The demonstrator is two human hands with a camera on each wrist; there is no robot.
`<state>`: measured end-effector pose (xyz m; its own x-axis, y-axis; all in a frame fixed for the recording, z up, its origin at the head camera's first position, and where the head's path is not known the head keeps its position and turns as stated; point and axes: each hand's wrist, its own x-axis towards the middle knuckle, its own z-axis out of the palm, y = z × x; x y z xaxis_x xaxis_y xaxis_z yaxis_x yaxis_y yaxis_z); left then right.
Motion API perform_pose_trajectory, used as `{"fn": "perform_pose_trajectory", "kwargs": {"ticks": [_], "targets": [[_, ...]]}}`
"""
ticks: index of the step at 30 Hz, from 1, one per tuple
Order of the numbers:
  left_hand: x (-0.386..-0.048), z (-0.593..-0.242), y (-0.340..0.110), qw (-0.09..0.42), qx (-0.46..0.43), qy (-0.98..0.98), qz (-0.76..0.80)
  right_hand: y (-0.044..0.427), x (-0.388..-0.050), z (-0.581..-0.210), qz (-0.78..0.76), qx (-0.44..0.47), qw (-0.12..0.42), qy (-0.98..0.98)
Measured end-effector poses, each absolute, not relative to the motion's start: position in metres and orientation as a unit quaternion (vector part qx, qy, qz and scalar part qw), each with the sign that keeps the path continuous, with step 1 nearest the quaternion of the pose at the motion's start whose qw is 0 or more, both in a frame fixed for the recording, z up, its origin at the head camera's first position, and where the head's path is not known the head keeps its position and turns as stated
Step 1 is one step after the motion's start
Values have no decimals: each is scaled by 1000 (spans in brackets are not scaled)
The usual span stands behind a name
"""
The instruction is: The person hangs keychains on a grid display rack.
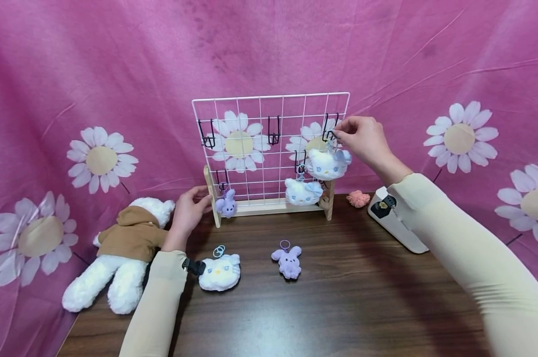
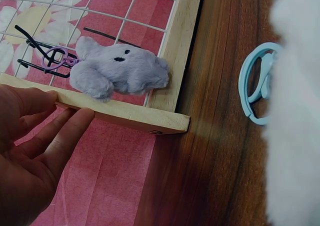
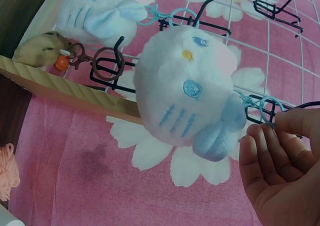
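My right hand [image 1: 364, 141] pinches the light blue ring [image 3: 270, 111] of a white plush cat keychain [image 1: 327, 164] at the upper right black hook [image 1: 330, 134]. Its fingertips partly cover where ring and hook meet. The cat hangs below with a blue bow. My left hand [image 1: 190, 210] holds the wooden side post [image 2: 125, 115] of a white wire grid rack [image 1: 270, 97], thumb on one face and fingers on the other. Beside that post a purple plush bunny keychain [image 2: 117, 68] hangs from a lower hook. A second white cat keychain [image 1: 302, 192] hangs lower right.
A white cat keychain [image 1: 219, 272] and a purple bunny keychain [image 1: 288, 263] lie on the table. A small brown plush keychain [image 3: 40, 50] hangs at the rack's right. Left sits a big plush toy [image 1: 130, 233]; right are a coral bundle [image 1: 358, 199] and a pale flat object [image 1: 404, 230].
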<state>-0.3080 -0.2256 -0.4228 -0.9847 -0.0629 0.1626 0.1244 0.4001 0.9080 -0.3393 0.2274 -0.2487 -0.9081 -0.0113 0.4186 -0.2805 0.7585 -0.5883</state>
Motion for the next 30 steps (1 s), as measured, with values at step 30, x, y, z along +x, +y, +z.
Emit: {"fn": "perform_pose_trajectory", "kwargs": {"ticks": [30], "targets": [[-309, -423, -226, 81, -18, -831, -550, 239, -315, -261, 401, 68, 190, -894]]}}
